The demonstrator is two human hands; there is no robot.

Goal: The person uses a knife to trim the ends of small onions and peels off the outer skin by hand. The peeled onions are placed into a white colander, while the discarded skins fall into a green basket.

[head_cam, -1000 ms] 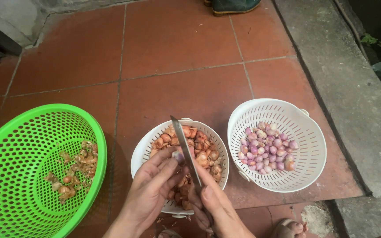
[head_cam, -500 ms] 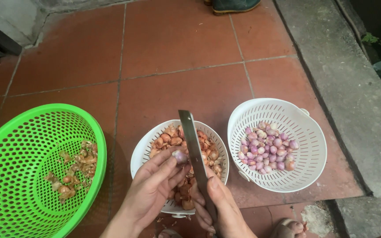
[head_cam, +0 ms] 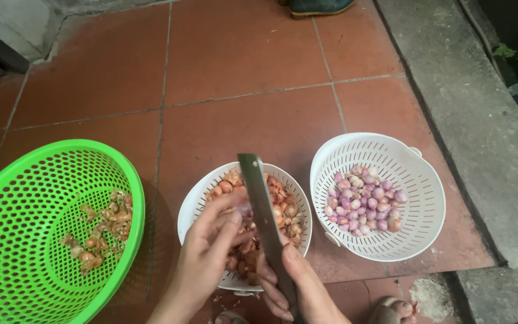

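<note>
- We are holding a small shallot (head_cam: 244, 210) in the fingertips of our left hand (head_cam: 208, 252); the grip is closed on it, pinching it from the sides, right over the middle colander (head_cam: 190, 207).
- Our right hand (head_cam: 298, 288) is closing its grip around the handle of a knife (head_cam: 262, 207), with the long flat blade pointing up and away from the grip and lying just beside the shallot, touching it or nearly so; we cannot tell which.
- Just below both grips, the middle colander is carrying a heap of unpeeled shallots (head_cam: 283, 210) in brown, papery skins.
- To the right of the knife grip, and a little beyond it, a second white colander (head_cam: 418, 180) is holding peeled, pinkish-purple bulbs (head_cam: 364, 201).
- Well to the left of the left grip, a green basket (head_cam: 7, 240) is holding loose skins and trimmings (head_cam: 100, 231).
- All three are sitting on a floor (head_cam: 241, 78) of red tiles, and bare toes (head_cam: 394, 311) are showing just right of the knife grip.
- We are judging the shallot to be light, firm and small, with dry skin that flakes and slips and a slick surface once peeled; pinching it at its sides, fingertips clear of the blade, looks the safest hold.
</note>
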